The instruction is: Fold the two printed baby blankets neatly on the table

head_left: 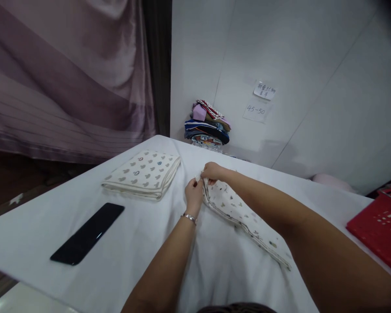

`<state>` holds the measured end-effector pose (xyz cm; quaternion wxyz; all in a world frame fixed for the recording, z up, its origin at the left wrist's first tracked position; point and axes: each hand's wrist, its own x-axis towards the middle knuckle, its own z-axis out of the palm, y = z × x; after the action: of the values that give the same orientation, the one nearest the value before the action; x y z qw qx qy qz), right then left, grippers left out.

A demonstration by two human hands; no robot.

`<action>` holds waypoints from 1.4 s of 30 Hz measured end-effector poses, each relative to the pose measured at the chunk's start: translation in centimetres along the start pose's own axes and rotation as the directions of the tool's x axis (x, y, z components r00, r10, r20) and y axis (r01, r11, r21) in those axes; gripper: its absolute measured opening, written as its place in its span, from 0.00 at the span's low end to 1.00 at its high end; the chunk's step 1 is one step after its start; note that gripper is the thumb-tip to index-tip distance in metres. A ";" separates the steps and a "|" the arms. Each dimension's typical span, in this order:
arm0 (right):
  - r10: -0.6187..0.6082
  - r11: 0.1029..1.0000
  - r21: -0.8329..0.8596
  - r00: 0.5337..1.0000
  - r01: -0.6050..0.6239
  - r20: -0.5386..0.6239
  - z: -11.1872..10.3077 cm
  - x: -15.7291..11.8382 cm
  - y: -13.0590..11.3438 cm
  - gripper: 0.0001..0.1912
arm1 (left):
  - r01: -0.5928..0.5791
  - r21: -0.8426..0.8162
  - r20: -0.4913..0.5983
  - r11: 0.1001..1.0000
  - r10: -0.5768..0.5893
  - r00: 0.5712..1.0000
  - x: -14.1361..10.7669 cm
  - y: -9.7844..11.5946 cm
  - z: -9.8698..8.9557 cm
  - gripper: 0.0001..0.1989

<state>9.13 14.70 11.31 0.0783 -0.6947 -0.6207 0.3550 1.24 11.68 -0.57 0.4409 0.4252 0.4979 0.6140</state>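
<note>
A white cloth with small printed figures (239, 211) lies folded in a long strip on the white-covered table, partly under my right forearm. My left hand (194, 193) wears a bracelet at the wrist and pinches the far left corner of this cloth. Right beside it, my right hand (212, 172) has its fingers closed on the same end. The two hands almost touch. To their left rests a folded cream cloth with grey mouse-head shapes (143, 174), which neither hand touches.
A black phone-like slab (87, 234) lies at the table's left. A red basket (381, 226) stands at the right edge. Stacked folded clothes (207, 126) sit beyond the far edge, by a wall with paper notes (264, 91). A pinkish curtain (68, 78) hangs at the left.
</note>
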 end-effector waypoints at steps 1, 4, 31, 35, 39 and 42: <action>-0.007 0.999 0.041 1.000 0.007 0.006 0.0 -0.1 -0.1 0.05 | -0.009 0.013 -0.003 1.000 0.009 1.000 0.0 0.0 0.0 0.09; -0.030 0.985 0.170 0.999 0.027 0.016 -0.1 -0.5 -0.1 0.09 | -0.026 0.049 -0.009 0.998 0.026 1.000 0.1 0.0 -0.1 0.09; -0.487 0.872 -0.032 0.871 0.489 0.064 -0.9 0.8 2.7 0.08 | 0.082 -0.055 -0.027 0.995 -0.083 0.996 0.2 0.1 -0.4 0.10; -0.465 0.865 -0.180 0.883 0.468 0.064 -1.0 0.8 1.9 0.09 | 0.014 -0.008 -0.004 1.000 -0.014 1.000 0.2 0.0 -0.5 0.09; -0.484 0.850 -0.229 0.875 0.475 0.020 -0.9 1.1 1.4 0.10 | -0.046 -0.046 0.068 0.998 0.049 0.997 0.3 0.1 -0.7 0.08; -0.506 0.843 -0.201 0.862 0.498 0.015 -0.5 1.6 1.5 0.09 | -0.065 -0.016 0.103 0.998 0.067 0.992 0.4 0.1 -0.8 0.09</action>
<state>10.60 16.06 10.23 0.1110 -0.5190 -0.8113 0.2453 0.32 11.83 -0.55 0.4483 0.4700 0.4561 0.6083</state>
